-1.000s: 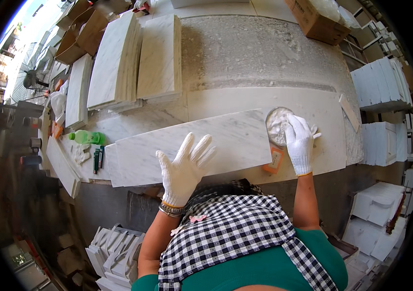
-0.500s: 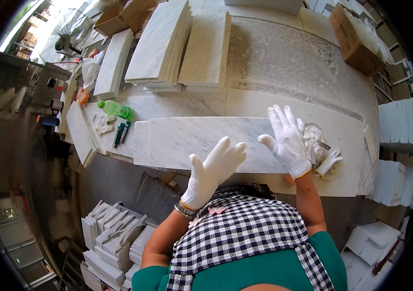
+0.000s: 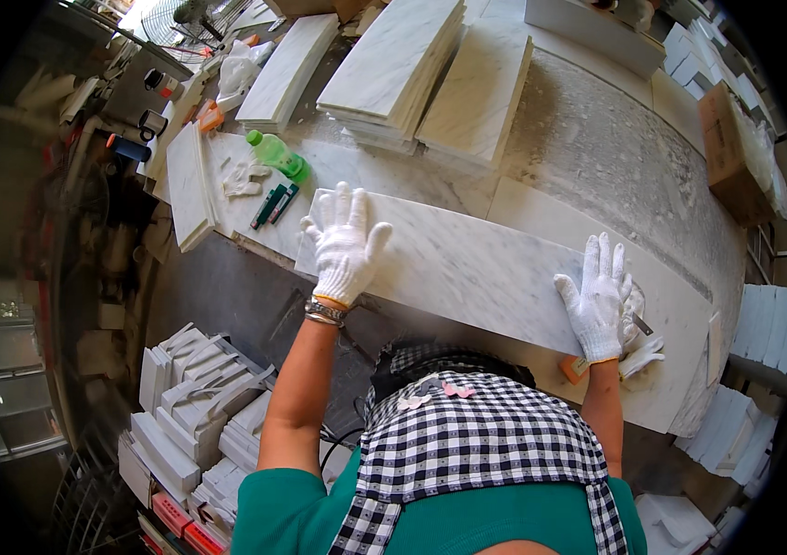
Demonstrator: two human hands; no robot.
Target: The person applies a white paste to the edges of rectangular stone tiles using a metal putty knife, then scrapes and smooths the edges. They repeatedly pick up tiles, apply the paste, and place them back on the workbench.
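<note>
A long white marble slab (image 3: 467, 264) with grey veins lies flat along the near side of the bench. My left hand (image 3: 345, 242), in a white knit glove, rests on its left end with the fingers spread. At the other end my right hand (image 3: 596, 298), gloved alike, lies open with the thumb apart on the slab. Just beyond my right hand is a metal blade (image 3: 642, 325), partly hidden by the glove. Next to it sits a loose white glove (image 3: 641, 358). An orange block (image 3: 575, 367) shows beneath the slab's near right edge.
Stacked marble slabs (image 3: 393, 60) stand at the back. On the left are a green bottle (image 3: 279, 154), two dark green markers (image 3: 274, 205), a crumpled glove (image 3: 245, 178) and leaning slabs (image 3: 188, 185). A cardboard box (image 3: 732, 153) stands at right. Strapped stacks (image 3: 195, 398) sit low left.
My left hand has moved left from near the slab's middle onto its left end. My right hand stays at the right end. The whole view has turned, so the bench now slants down rightward.
</note>
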